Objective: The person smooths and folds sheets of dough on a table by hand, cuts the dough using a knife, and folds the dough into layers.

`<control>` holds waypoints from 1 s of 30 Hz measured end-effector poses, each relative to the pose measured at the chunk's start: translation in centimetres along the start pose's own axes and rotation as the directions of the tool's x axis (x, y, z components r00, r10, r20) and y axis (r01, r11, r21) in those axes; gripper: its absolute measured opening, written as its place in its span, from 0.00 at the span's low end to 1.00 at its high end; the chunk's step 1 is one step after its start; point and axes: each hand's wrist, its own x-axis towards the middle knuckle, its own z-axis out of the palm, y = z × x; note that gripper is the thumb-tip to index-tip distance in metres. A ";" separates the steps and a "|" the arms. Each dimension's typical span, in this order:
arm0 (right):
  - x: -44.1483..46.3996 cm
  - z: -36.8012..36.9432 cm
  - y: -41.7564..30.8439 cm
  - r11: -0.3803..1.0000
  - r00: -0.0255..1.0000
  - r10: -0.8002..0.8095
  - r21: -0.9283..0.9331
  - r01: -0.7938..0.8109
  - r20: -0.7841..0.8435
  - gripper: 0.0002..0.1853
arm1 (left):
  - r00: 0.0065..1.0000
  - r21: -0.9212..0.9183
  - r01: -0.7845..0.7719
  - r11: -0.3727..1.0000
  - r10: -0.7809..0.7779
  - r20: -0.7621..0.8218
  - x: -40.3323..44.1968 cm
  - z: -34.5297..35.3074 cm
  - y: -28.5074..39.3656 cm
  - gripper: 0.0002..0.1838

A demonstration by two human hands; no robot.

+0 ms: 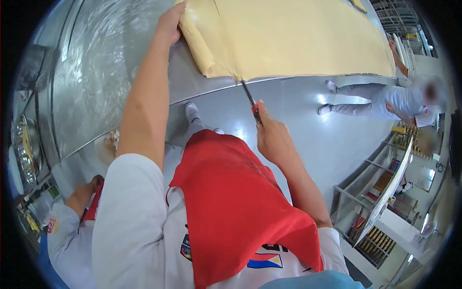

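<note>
A large pale yellow dough sheet [298, 41] lies over the metal table, its near edge along the table's edge. Its left side is folded into a thick lip [197, 45], and the near left corner looks cracked and ragged. My left hand [170, 24] grips that folded side near the top of the view, with the fingertips partly hidden. In my right hand [274, 137] is a knife [249, 95] with a black and red handle. The knife's tip touches the sheet's near edge, just right of the folded lip.
Bare metal table [106, 62] shows left of the sheet. A co-worker in white [385, 98] stands at the right, one hand by the sheet's far end. Another person's sleeve [67, 231] is close on my left, near a bowl [107, 147]. Metal racks [370, 188] stand lower right.
</note>
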 end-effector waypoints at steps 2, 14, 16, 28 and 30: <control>-2.0 -0.3 1.8 0.990 0.980 -0.064 0.108 0.086 -0.190 0.36 | 0.996 0.606 -0.051 0.794 0.085 -0.028 -5.1 3.3 2.1 0.23; -5.0 -2.1 6.2 0.826 0.928 0.350 0.509 -0.244 -0.123 0.34 | 0.985 0.449 -0.120 0.885 0.164 -0.060 -4.1 1.7 0.0 0.27; -2.8 -1.8 5.0 0.851 0.936 0.334 0.462 -0.251 -0.108 0.34 | 0.989 0.532 -0.071 0.843 0.128 -0.070 -7.3 3.7 0.7 0.28; 17.0 -5.1 -6.6 0.992 0.972 -0.117 0.022 0.124 -0.204 0.37 | 0.995 0.209 0.012 0.978 0.009 -0.103 -7.2 1.1 -0.7 0.27; 17.9 -5.6 -7.4 0.993 0.975 -0.116 0.006 0.119 -0.192 0.38 | 0.993 0.218 0.013 0.976 0.013 -0.115 -7.3 1.0 -1.0 0.28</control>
